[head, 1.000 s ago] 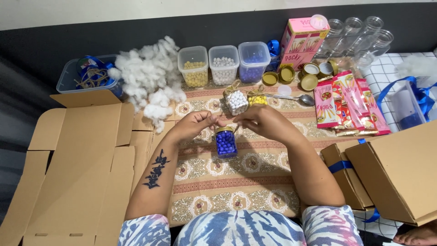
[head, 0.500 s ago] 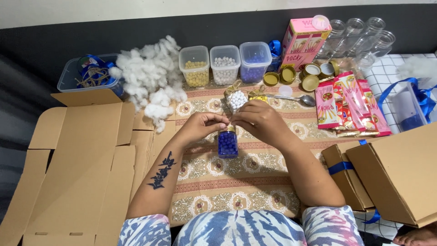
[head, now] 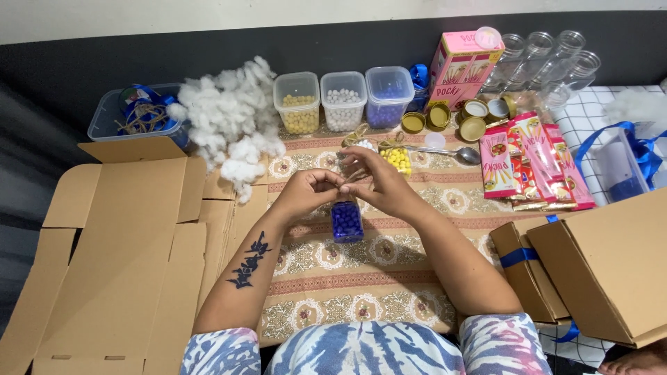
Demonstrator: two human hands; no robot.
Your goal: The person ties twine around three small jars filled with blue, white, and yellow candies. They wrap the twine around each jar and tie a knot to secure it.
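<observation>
Small clear jar (head: pixel 347 221) filled with blue beads stands upright on the patterned cloth (head: pixel 389 278), directly below both hands. Left hand (head: pixel 306 191) and right hand (head: pixel 379 182) meet above its top, fingers pinched together there; what they grip cannot be told. Dark sofa behind. Three tubs (head: pixel 343 99) of beads, four empty glass jars (head: pixel 549 55), flat cardboard (head: pixel 111 257) at left.

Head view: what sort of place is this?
Probably a home floor set up for packing gifts: a patterned mat bearing tubs of candy, flat cardboard boxes and white stuffing.
</observation>
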